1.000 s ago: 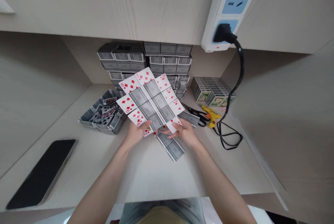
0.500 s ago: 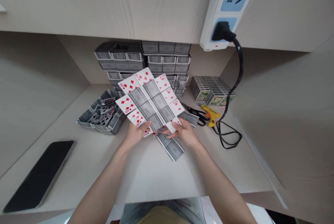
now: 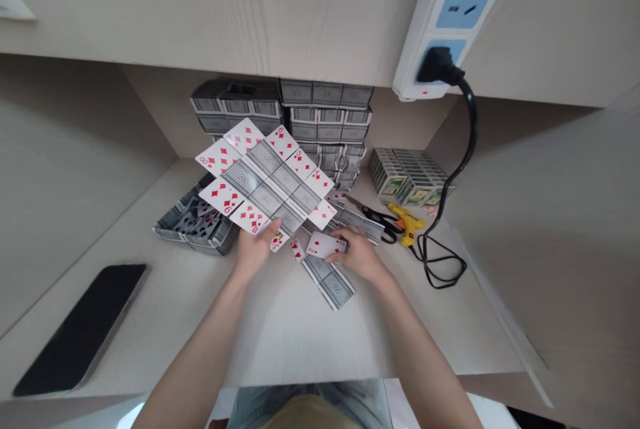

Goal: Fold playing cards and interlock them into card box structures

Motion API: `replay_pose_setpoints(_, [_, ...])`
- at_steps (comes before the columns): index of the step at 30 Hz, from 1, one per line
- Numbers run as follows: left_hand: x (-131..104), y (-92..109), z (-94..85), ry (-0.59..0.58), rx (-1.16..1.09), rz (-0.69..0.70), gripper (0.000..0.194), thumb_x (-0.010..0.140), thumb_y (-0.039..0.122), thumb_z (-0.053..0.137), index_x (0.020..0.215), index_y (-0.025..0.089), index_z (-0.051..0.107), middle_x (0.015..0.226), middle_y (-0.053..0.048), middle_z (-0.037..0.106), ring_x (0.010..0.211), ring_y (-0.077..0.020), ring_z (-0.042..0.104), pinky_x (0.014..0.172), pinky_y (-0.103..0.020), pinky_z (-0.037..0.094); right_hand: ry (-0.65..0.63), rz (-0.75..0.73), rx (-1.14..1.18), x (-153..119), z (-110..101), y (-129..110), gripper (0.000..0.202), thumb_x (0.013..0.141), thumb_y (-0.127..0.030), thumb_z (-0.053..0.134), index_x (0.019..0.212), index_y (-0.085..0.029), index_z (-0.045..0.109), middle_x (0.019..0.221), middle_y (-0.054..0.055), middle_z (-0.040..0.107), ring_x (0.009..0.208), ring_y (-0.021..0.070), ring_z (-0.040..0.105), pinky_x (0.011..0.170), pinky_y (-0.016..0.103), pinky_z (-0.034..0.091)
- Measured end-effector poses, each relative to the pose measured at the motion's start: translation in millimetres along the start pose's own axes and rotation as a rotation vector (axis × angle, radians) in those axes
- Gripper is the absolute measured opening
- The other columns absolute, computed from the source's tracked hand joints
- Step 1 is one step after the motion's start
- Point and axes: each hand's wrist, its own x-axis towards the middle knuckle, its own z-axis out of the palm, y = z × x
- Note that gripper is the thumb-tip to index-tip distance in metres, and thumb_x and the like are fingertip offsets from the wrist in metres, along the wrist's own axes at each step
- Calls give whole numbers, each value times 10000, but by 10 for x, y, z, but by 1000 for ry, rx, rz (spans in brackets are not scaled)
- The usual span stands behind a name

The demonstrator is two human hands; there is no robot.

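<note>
Table (image 3: 300, 342): pale and smooth, set inside a nook with side walls.
Panel above (image 3: 300, 22): light wood grain, overhanging the nook's back.
Power strip (image 3: 449, 35): white with blue sockets, slanting against the panel above at the right; a black plug (image 3: 439, 65) sits in the lower socket, and its cord (image 3: 472, 142) drops to the table and loops there.
Back of the nook: stacked boxes (image 3: 327, 125) covered in grey card backs; to their right, a block of card packs (image 3: 413, 179).
Left of the table: an open box (image 3: 219, 243) with loose cards inside; nearer the person, a flat black slab (image 3: 83, 329).
Right of the table: a yellow glue gun (image 3: 409, 223) just beside black-handled scissors (image 3: 383, 219), which lie by a strip of card backs (image 3: 361, 221).
Card panel (image 3: 270, 179): raised over the table, tilted, in front of the stacked boxes and partly hiding the open box; two rows of card backs, edged with red diamond cards.
Left grip (image 3: 254, 249): closed on the card panel's near edge, thumb on top, fingers hidden underneath.
Right grip (image 3: 361, 255): pinched on the right end of a face-up two of diamonds (image 3: 325, 245); whether more cards lie beneath cannot be told.
Below the right grip: a second strip (image 3: 333, 283) of card backs on the table, a red-suited card (image 3: 297, 251) by its far end.
</note>
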Motion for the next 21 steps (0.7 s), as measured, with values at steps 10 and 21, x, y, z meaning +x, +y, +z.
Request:
replay_pose_setpoints(10, [-5,-62,-11,36,-81,-80,486,625,290,692,1075,161,561,1084,-88,614,1030,-244,552,924,-390,398,49,141,119,22,-30,-5,269,511,-240,735,726,-166,591,699,-8,576,645,143,505,599,247,372])
replay_pose_setpoints(21, [9,-55,17,49,-344,-189,543,632,201,695,1143,218,513,1104,-67,609,1029,-210,560,929,-397,407,234,112,256,30,-32,15,241,667,-405,620,644,-166,636,672,27,614,612,157,524,536,251,355])
